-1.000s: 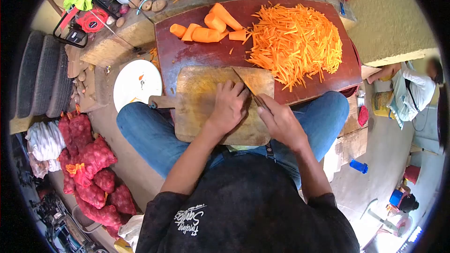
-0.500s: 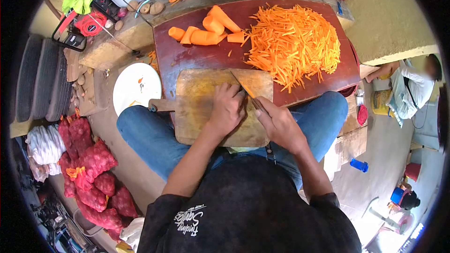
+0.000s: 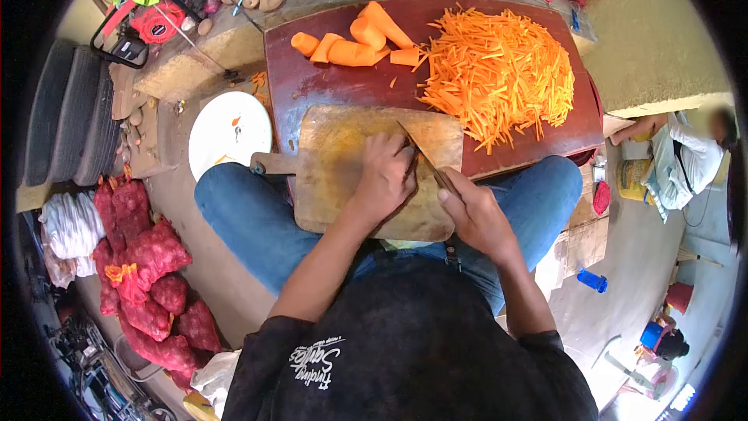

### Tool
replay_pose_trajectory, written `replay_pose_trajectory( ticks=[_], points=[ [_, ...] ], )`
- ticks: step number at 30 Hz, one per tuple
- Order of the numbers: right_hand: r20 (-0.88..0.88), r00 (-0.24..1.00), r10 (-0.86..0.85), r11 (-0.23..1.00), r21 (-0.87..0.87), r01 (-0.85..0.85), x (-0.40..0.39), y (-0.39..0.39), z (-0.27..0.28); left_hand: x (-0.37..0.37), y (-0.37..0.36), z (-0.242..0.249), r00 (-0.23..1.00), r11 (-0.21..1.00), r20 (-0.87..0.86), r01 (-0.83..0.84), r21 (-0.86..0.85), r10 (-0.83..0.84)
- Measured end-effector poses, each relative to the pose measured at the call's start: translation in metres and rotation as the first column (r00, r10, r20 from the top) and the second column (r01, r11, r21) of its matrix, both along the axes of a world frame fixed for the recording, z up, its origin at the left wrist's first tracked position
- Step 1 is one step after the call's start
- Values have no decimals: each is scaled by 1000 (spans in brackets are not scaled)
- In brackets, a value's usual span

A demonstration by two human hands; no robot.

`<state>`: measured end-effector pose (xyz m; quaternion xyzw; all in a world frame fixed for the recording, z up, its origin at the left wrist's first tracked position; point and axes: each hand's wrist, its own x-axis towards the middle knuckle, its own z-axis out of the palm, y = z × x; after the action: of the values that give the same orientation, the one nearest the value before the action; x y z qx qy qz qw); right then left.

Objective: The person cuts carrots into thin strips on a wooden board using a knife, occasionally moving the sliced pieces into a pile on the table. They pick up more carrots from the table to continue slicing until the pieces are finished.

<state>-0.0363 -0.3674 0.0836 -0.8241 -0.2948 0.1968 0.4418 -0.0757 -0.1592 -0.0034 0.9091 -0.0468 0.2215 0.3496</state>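
A wooden cutting board with a handle on its left lies across my lap, against the table's near edge. My right hand grips a knife by its handle, the blade slanting up and left over the board. Beside the blade, my left hand rests on the board with its fingers curled down. Whatever lies under those fingers is hidden. Behind the board, several peeled carrot chunks sit on the dark red table. A large heap of carrot strips covers the table's right part.
A white round lid or plate with orange scraps is on the floor at the left. Red net sacks are piled at lower left, below stacked tyres. Another person sits at the far right.
The view has shifted slightly, so the table and carrots appear a little farther right. Both hands keep nearly the same place on the board, with the knife still beside the left fingers.
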Motion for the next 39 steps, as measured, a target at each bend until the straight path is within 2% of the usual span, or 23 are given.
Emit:
replay_pose_trajectory(
  ticks=[1, 4, 7, 10, 13, 16, 19, 22, 25, 27, 29, 32, 35, 36, 39],
  points=[
    [38, 999, -10, 1000, 12, 9, 0, 1, -6, 1, 0, -2, 1000, 1000, 11, 2, -12, -2],
    [20, 1000, -6, 993, -118, 8, 8, 8, -4, 1, -1, 2, 1000, 1000, 21, 14, -19, -14],
    [-5, 1000, -13, 999, -48, 13, 1, 1, 2, 3, 1, -1, 1000, 1000, 21, 12, 2, -12],
    [-72, 997, -6, 999, -50, 2, -3, -5, 4, 1, 0, -2, 999, 999, 40, -11, -31, 12],
    [29, 1000, 0, 994, -106, 3, 6, 4, -8, 4, -2, -5, 998, 999, 68, -7, -53, 10],
    [33, 999, 11, 993, -117, -7, 9, 5, -4, 6, 0, -9, 999, 999, 44, 2, -35, 0],
    [-58, 998, -23, 999, -46, 20, 0, -1, 4, 5, -1, -9, 998, 999, 42, -37, -39, 39],
    [-49, 999, -22, 993, -113, 16, 3, 3, -4, 2, -2, -8, 997, 997, 57, -52, -52, 55],
    [12, 999, -34, 996, -79, 35, 6, 7, -5, 4, -3, -7, 996, 997, 73, -46, -61, 50],
    [-134, 985, -113, 993, -52, 107, 5, 0, -4, 4, -3, -9, 995, 996, 70, -63, -70, 68],
    [-194, 970, -144, 989, -53, 136, 1, -7, -1, 4, -3, -11, 994, 993, 55, -85, -78, 89],
    [-165, 975, -146, 988, -81, 134, -5, -15, 11, 8, -1, -15, 986, 981, 128, -86, -172, 109],
    [-174, 978, -113, 990, -108, 95, -12, -24, 12, 8, 7, -7, 975, 929, 24, -203, -310, 222],
    [-163, 982, -92, 993, -92, 78, -15, -26, 11, 13, 8, -2, 952, 902, 130, -213, -377, 279],
    [-155, 988, 9, 997, -71, -20, -15, -30, 16, 10, 22, 5, 942, 801, 22, -273, -533, 336]
  ],
)
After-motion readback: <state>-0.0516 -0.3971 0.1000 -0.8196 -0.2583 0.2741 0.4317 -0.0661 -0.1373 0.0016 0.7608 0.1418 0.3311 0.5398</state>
